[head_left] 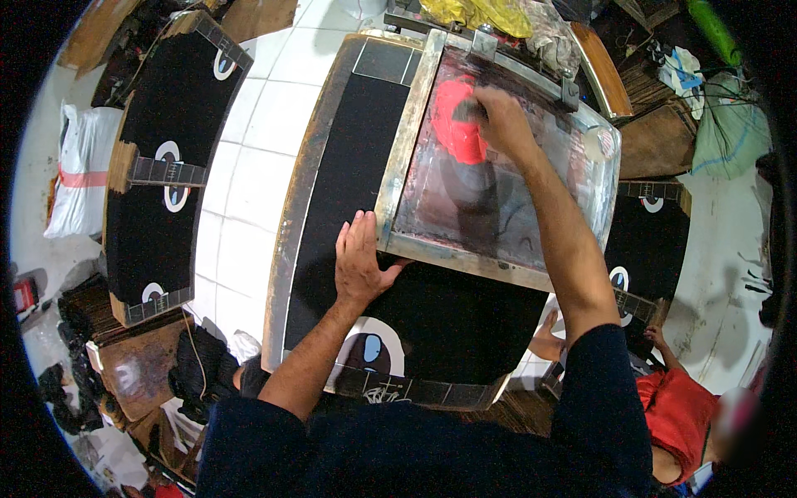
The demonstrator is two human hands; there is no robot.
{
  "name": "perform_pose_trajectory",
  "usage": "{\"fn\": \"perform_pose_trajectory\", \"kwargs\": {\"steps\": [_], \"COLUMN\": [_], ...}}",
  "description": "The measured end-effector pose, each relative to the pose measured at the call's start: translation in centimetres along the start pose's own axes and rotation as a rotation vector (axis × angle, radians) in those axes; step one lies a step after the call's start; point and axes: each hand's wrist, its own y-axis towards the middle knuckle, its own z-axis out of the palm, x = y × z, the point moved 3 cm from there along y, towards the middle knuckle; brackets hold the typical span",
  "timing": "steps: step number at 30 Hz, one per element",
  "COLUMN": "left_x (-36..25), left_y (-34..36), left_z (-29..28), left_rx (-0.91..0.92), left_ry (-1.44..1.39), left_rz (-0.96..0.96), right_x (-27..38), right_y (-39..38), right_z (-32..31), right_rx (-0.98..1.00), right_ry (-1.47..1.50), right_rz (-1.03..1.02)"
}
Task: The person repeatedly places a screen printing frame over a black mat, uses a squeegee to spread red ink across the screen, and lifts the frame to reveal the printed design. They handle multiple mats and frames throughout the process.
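Observation:
A silkscreen frame [465, 262] lies over black fabric [457, 319] on a long board. On its mesh spreads a patch of bright red-pink ink [462, 141]. My right hand [502, 120] is closed round a small dark squeegee [470, 109] at the ink's upper right edge; motion smears it somewhat, and my fingers partly hide it. My left hand [360, 259] rests at the frame's lower left corner, fingers stretched out and thumb along its lower edge. Below, the fabric bears a printed white, brown and blue eye shape [371, 349].
More boards with black fabric and eye prints stand at left [154, 224] and right [652, 241]. Metal hinge clamps [484, 43] and a yellow cloth [490, 15] are at the frame's far side. A person in a red top [677, 415] is at the lower right.

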Motion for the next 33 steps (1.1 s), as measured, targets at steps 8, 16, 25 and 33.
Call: {"fn": "perform_pose_trajectory", "kwargs": {"steps": [8,16,25,33], "left_x": [0.0,0.3,0.9,0.9], "left_y": [-0.2,0.7,-0.2,-0.1], "left_z": [0.0,-0.1,0.7,0.4], "left_rx": [-0.015,-0.078,-0.215,-0.216], "left_ry": [-0.035,-0.228,-0.494,-0.415], "left_rz": [0.021,0.004,0.059,0.076], "right_x": [0.1,3.7,2.2,0.0], "right_y": [1.2,-6.5,-2.7,1.9], "right_z": [1.4,0.0,-3.4,-2.0], "right_rx": [-0.089,-0.036,0.11,0.184], "right_ry": [-0.088,-0.179,0.027,0.003], "right_rz": [0.013,0.028,0.09,0.043]}}
